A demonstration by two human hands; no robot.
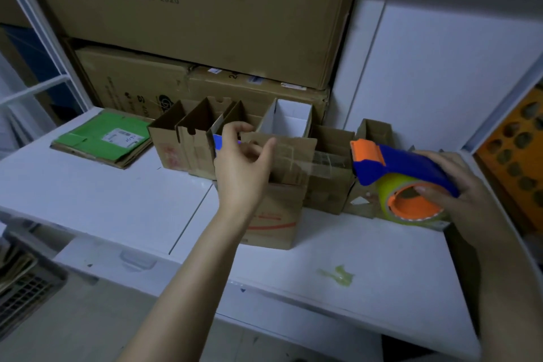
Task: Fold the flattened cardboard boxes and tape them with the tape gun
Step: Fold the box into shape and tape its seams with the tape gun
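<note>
Head view: the left hand (pixel 244 161) curls its fingers over the top edge of an upright brown cardboard box (pixel 279 214) standing on the white table (pixel 117 200). The right hand (pixel 470 200) grips a blue-and-orange tape gun (pixel 405 164) just right of the box. A clear tape strip (pixel 323 163) stretches from gun to box.

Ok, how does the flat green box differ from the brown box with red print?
The green box lies flattened; the brown box stands upright, folded into shape. The green box carries a white label; the brown box shows red print. Both are cardboard.
</note>
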